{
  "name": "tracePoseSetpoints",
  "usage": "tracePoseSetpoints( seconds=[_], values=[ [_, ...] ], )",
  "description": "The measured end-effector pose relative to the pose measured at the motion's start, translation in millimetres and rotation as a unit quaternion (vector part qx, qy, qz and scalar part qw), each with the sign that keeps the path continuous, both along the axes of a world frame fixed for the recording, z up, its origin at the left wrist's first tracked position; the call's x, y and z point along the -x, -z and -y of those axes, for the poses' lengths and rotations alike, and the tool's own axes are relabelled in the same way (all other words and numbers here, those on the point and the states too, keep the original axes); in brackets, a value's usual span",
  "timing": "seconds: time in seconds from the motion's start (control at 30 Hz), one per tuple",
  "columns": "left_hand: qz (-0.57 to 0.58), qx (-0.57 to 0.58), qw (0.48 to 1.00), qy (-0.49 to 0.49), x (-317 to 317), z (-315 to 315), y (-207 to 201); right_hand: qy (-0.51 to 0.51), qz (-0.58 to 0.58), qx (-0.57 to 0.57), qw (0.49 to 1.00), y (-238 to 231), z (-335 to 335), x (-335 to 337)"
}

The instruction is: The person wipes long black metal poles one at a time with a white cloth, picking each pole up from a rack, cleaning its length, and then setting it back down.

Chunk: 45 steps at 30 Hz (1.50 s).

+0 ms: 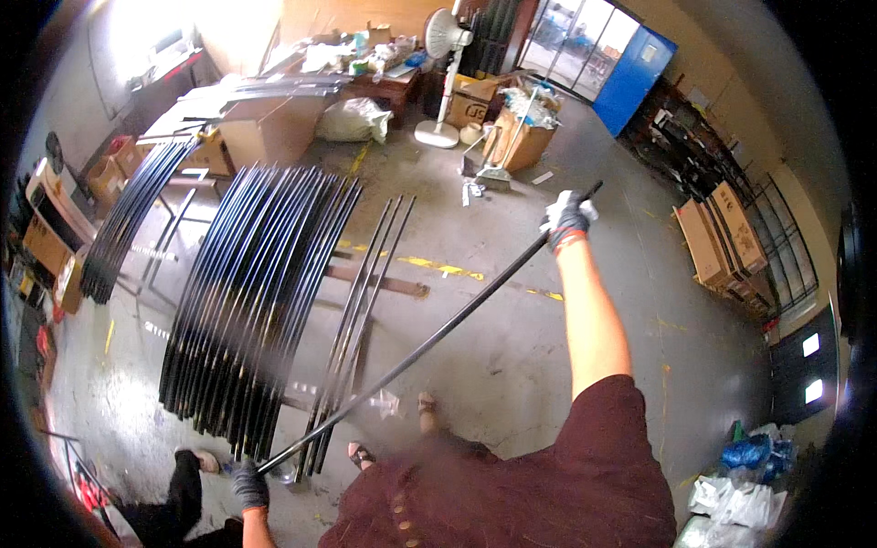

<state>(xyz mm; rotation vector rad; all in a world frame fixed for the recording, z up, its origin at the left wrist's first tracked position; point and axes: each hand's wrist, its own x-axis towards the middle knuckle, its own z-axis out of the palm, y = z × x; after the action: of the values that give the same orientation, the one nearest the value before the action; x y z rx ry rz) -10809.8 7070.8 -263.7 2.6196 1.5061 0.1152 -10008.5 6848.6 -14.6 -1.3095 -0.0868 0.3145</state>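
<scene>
A long black rod [429,340] slants across in front of me, from lower left to upper right. Round its lower end my left hand [249,484], in a grey glove with an orange cuff, is closed. My right hand [573,219], gloved too, closes on the rod near its upper end, arm stretched out. Something white, like a cloth [557,208], is bunched between that glove and the rod. Left of the rod, a dense row of similar black rods [247,283] lies side by side on a rack. A few separate rods [361,310] lie between that row and the held one.
Another bundle of rods [137,219] lies farther left. A standing fan [443,132], an open carton [523,137] and a dustpan [493,175] stand ahead. Flat cartons [722,237] lean at right; plastic bags [740,498] lie lower right. Another person's dark-trousered leg [185,493] shows lower left.
</scene>
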Motion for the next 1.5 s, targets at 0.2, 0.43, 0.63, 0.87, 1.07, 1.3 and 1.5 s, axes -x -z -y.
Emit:
tracePoseSetpoints(
  seconds=[0.2, 0.43, 0.63, 0.87, 1.07, 1.3, 1.5],
  values=[
    [-0.171, 0.176, 0.969, 0.019, 12, -31, -3, 0.101, 0.063, -0.092, 0.989, -91, 56, -1],
    [-0.206, 0.277, 0.914, 0.214, -66, -4, -60, 0.051, 0.000, -0.116, 0.992, -80, 45, 13],
    [0.129, 0.382, 0.887, 0.223, -259, 48, -78, -0.097, -0.152, -0.180, 0.967, 37, -75, 147],
    [0.060, 0.243, 0.910, 0.329, -355, 59, -84, -0.127, -0.011, 0.070, 0.989, 149, -112, 349],
    [0.006, 0.384, 0.787, 0.483, -321, 32, -126, -0.222, -0.010, 0.147, 0.964, 165, -106, 359],
    [0.355, 0.482, 0.791, 0.123, -325, -33, -168, -0.347, -0.026, 0.079, 0.934, 119, -100, 383],
    [0.499, 0.626, 0.599, 0.036, -352, -9, -151, -0.483, 0.049, 0.087, 0.870, 131, -99, 376]
  ],
)
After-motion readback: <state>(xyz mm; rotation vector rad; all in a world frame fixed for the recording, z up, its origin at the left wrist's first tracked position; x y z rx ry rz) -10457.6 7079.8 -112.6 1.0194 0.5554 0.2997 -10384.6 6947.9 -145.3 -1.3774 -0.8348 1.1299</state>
